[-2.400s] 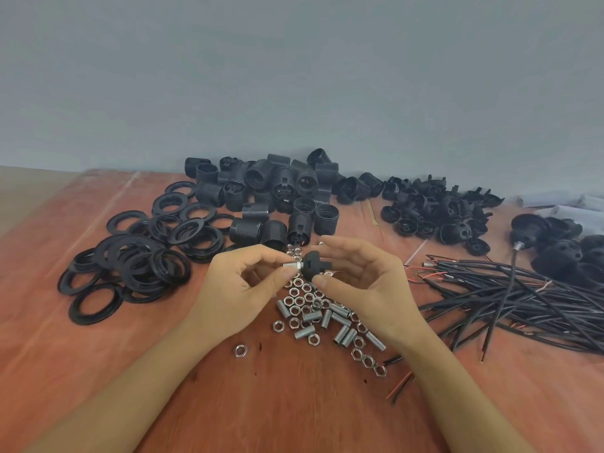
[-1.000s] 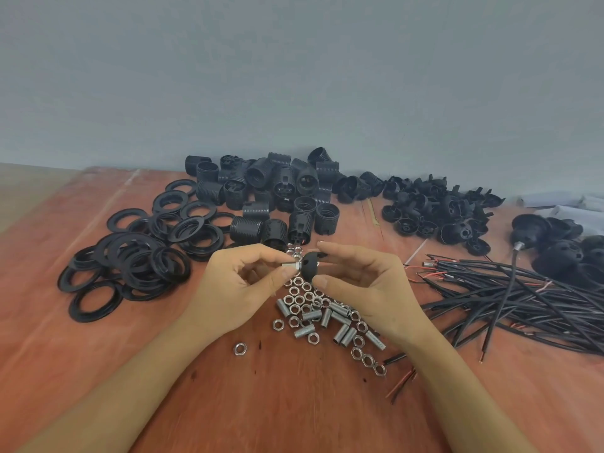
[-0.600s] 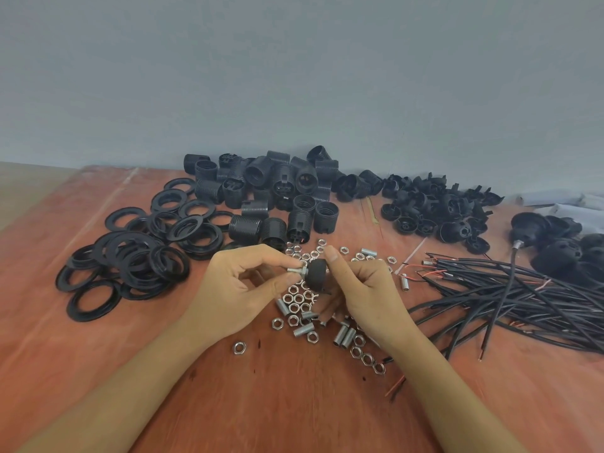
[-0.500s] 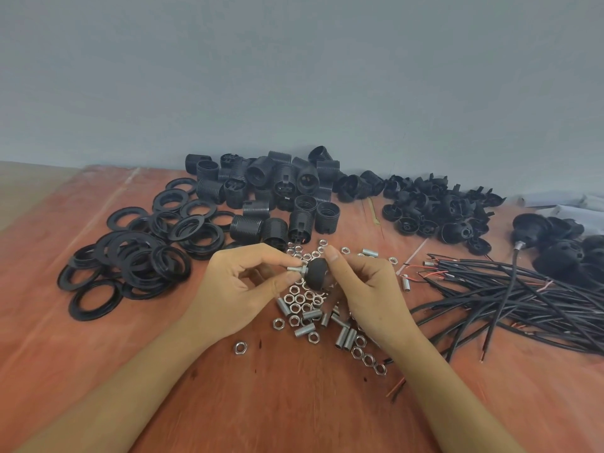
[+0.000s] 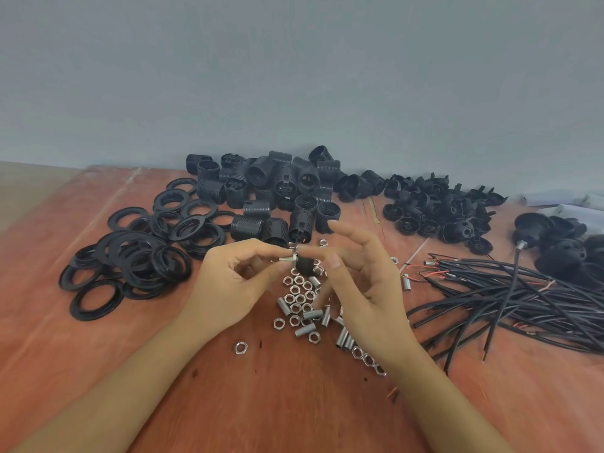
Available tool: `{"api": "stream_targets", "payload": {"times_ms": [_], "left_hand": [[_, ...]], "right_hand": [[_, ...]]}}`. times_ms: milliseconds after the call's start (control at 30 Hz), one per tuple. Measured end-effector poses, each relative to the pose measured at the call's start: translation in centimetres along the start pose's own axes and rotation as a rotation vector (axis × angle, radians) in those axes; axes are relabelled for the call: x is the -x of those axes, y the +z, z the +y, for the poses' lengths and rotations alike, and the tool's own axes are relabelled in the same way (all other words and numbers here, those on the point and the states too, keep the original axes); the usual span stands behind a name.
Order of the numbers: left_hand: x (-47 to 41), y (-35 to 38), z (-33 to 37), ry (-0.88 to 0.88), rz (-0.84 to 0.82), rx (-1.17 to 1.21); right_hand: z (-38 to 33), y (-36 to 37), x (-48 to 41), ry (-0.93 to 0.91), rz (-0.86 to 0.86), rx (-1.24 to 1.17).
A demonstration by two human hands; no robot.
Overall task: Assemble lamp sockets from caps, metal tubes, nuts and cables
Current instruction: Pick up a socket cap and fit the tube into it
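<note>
Above the table's middle, my left hand (image 5: 232,282) pinches a short metal tube (image 5: 286,258) between thumb and forefinger. The tube sticks out of a small black cap (image 5: 304,265), which my right hand (image 5: 362,282) holds with thumb and middle finger, index finger raised. Under both hands lies a scatter of silver nuts (image 5: 299,297) and loose metal tubes (image 5: 344,340). A bundle of black cables (image 5: 510,292) lies to the right. More black caps (image 5: 434,212) are heaped at the back right.
Black threaded socket bodies (image 5: 277,188) are piled at the back centre, black rings (image 5: 137,253) at the left. Finished caps with a cable (image 5: 536,228) sit at the far right. One nut (image 5: 240,347) lies alone on the red-brown wooden table (image 5: 294,403). A grey wall stands behind.
My right hand has turned on the cap, its fingers spreading and the index finger lifting. My left hand has kept hold of the tube in about the same spot.
</note>
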State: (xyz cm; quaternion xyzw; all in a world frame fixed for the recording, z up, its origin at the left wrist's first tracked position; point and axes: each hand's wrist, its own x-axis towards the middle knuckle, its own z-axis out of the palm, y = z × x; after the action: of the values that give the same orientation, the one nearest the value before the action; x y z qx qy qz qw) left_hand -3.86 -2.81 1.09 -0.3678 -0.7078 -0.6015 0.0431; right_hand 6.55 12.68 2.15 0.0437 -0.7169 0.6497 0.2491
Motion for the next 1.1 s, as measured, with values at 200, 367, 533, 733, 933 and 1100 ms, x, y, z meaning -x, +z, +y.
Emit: {"api": "stream_targets", "payload": {"times_ms": [200,367,533,733,933,1100], "left_hand": [[0.3,0.6,0.3,-0.027,-0.071,0.135],[0.0,0.3,0.2,-0.042,0.006,0.168],[0.0,0.2,0.0,-0.057,-0.029,0.163],[0.2,0.4,0.2,-0.053,-0.090,0.255],[0.3,0.6,0.5,-0.058,-0.062,0.280],[0.1,0.2,0.5,-0.040,-0.096,0.258]], "right_hand": [[-0.3,-0.7,-0.4,0.123,-0.003,0.057],[-0.6,-0.8,-0.2,0.185,-0.162,0.040],[-0.3,-0.4,-0.1,-0.126,-0.047,0.082],[0.9,-0.8,-0.3,0.036,-0.057,0.295],[0.7,-1.4,-0.5,0.050,-0.074,0.246],[0.9,-1.1,-0.7,0.065,-0.067,0.308]]}}
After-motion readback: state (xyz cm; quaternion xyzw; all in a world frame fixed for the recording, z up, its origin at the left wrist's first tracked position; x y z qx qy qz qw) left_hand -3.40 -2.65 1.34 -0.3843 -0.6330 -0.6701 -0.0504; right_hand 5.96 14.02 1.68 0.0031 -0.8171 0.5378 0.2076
